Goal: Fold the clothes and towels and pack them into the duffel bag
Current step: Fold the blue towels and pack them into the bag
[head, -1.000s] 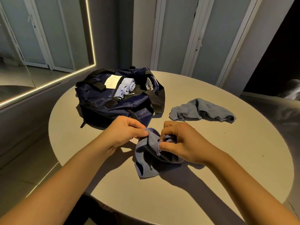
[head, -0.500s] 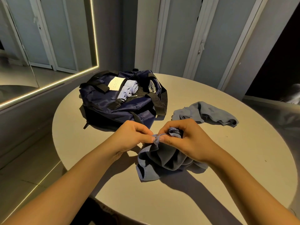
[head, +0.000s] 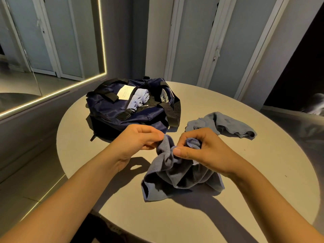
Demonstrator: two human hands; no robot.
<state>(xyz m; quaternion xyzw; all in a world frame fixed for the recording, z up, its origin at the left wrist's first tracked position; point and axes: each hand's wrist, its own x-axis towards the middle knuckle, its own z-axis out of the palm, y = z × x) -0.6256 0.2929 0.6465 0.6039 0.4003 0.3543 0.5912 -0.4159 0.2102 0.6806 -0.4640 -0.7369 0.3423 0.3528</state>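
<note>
A crumpled blue towel (head: 177,174) hangs from both my hands over the middle of the round table (head: 245,199), its lower part bunched on the tabletop. My left hand (head: 140,139) pinches one top edge of it, and my right hand (head: 198,148) grips another bunched edge beside it. A navy duffel bag (head: 112,111) lies open at the table's far left, with rolled light-blue cloths (head: 138,99) and a white paper inside. Another grey-blue cloth (head: 226,124) lies crumpled at the right of the bag.
A mirror with a lit edge strip (head: 103,41) lines the wall on the left. Pale cabinet doors (head: 196,41) stand behind the table. The table's edge curves close to the wall at left.
Both hands have raised the blue towel a little off the table and shifted their grip along its top edge, spreading slightly apart. The bag and the other cloth lie as before.
</note>
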